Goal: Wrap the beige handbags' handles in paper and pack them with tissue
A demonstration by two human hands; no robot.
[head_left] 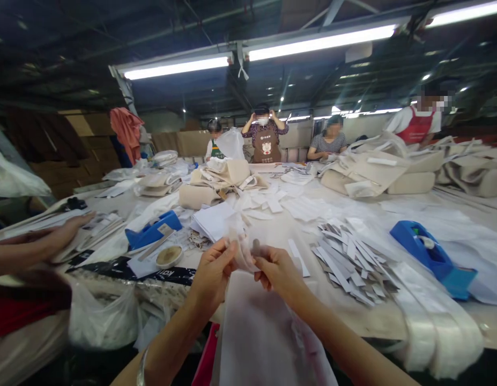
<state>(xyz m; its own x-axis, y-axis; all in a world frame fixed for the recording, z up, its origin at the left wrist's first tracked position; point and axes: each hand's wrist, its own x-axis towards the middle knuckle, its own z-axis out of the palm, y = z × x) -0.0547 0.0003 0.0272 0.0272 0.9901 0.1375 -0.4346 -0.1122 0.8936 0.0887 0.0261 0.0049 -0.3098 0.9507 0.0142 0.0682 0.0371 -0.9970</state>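
At the table's near edge, my left hand [215, 269] pinches one end of a pale, slightly see-through strip [243, 256] between thumb and fingers. The other end is in the closed fingers of my right hand [278, 272], so the strip bows between them. A small greyish tip [256, 247] shows by my right fingers; I cannot tell what it is. Directly below my hands, a whitish sheet-like piece [258, 332] hangs over the edge toward me. To the left of my left hand lies a round shallow tub [169, 256] with a brownish top.
Blue tape dispensers [154, 229] [429, 257] stand left and right. A heap of cut card strips [348, 260] lies right of my hands. Cream fabric pieces [385, 166] pile up farther back. A co-worker's arm [43, 244] reaches in from the left; several people work across the table.
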